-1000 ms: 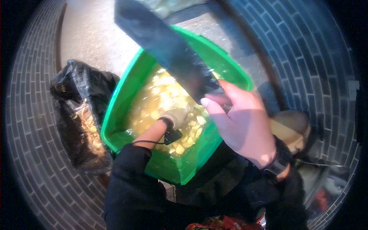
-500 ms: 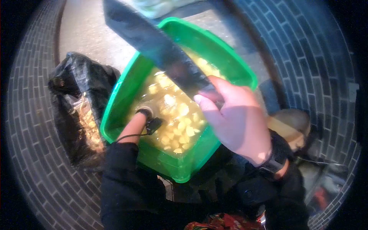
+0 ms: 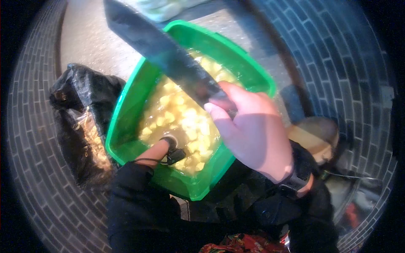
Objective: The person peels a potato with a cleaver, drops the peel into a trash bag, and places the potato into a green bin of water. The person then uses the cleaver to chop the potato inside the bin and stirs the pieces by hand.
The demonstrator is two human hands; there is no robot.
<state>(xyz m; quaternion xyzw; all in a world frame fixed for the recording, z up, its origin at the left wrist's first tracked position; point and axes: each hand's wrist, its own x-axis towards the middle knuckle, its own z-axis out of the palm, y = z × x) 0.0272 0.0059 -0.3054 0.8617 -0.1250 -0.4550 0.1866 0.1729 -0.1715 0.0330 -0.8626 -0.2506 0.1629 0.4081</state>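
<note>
My right hand [image 3: 253, 126] is closed around the handle end of a large, wide-bladed knife [image 3: 158, 50], its dark blade slanting up and left over a green plastic tub [image 3: 249, 63]. Cloudy water in the tub covers many pale yellow chunks [image 3: 192, 126] that look like cut, peeled potato. My left hand [image 3: 157, 152] reaches into the water at the near left side. Its fingers are under the surface and hidden, so whether they hold anything does not show. A strap with a small black device circles the left wrist.
Left of the tub stands an open black plastic bag [image 3: 90, 92] with peel-like scraps [image 3: 93, 139] inside. A rounded tan object [image 3: 314, 137] lies to the right, near a clear plastic bag [image 3: 358, 198]. Brick-patterned paving [image 3: 325, 55] surrounds everything, and a pale bag [image 3: 164, 8] sits at the far edge.
My left hand has shifted right and toward me in the water, and the chunks around it have moved. The knife and right hand appear slightly farther left, along with the whole view.
</note>
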